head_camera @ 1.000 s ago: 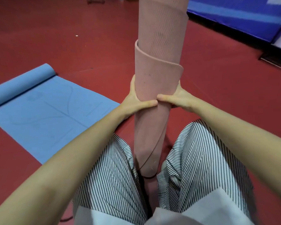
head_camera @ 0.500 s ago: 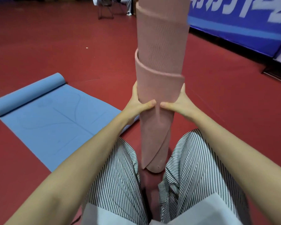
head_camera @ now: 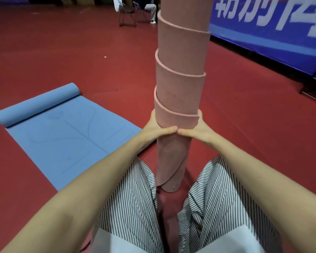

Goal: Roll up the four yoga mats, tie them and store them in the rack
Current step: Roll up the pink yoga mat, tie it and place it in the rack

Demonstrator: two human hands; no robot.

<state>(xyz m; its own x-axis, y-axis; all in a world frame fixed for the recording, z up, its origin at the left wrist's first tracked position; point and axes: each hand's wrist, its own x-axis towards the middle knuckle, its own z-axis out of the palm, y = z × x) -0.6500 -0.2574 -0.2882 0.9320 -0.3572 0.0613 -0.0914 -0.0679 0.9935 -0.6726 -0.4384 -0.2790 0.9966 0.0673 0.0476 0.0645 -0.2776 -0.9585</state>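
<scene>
head view looks down on a pink yoga mat (head_camera: 179, 99), rolled and stood upright on its lower end between the person's knees. the roll has slid out unevenly, so its layers step upward like a telescope, with three raised pink edges showing above the hands and the top running out of frame.

the left hand (head_camera: 156, 127) wraps the roll from its left side, thumb laid across the near face and fingers curled round the back out of sight. the right hand (head_camera: 199, 129) grips the same level from the right side, thumb across the front. the two thumb tips touch at the middle of the roll. just above both hands sits the lowest stepped edge of the mat; below them the roll runs down to the red floor (head_camera: 254, 125), its loose outer flap cutting a diagonal near the bottom.

left of the left hand, flat on the floor, lies a blue yoga mat (head_camera: 62, 141), mostly unrolled, with its far end curled into a small roll. its near corner reaches close to the left forearm.

below the hands are striped trousers (head_camera: 135, 201) on both legs. beyond the right hand stands a blue banner (head_camera: 274, 31) with white lettering. far past the roll, a chair (head_camera: 127, 14) stands with a seated person's legs beside it.
</scene>
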